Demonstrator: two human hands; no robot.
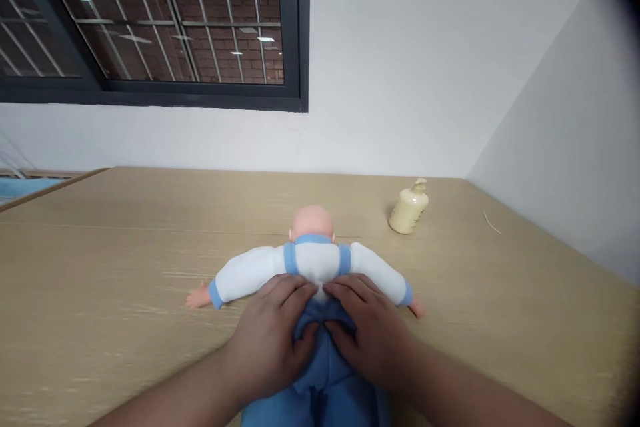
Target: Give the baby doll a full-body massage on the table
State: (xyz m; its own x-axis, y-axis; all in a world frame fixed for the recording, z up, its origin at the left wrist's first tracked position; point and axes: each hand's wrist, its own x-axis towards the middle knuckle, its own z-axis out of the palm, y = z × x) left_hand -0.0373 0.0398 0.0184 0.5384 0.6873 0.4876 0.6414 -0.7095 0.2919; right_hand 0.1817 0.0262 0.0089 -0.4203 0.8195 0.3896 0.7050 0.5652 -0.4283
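On the near middle of the bench [125, 267], see doll [320, 257] laid back-up under left hand [270, 330] and right hand [375, 330]. Note fingers [294, 288] resting across lower back, thumbs [306, 341] spread apart below, clamped on nothing visible. Best set both hands level, press lightly and evenly. Far side, right, find cream pump bottle [407, 211]; can't read its small dark writing.

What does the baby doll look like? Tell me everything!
The doll lies face down on a table, arms spread, its bald plastic-looking head toward the wall. It wears soft-looking white sleeves with blue cuffs, blue straps and blue trousers. The person's left hand and right hand rest on its lower back. Its feet don't show.
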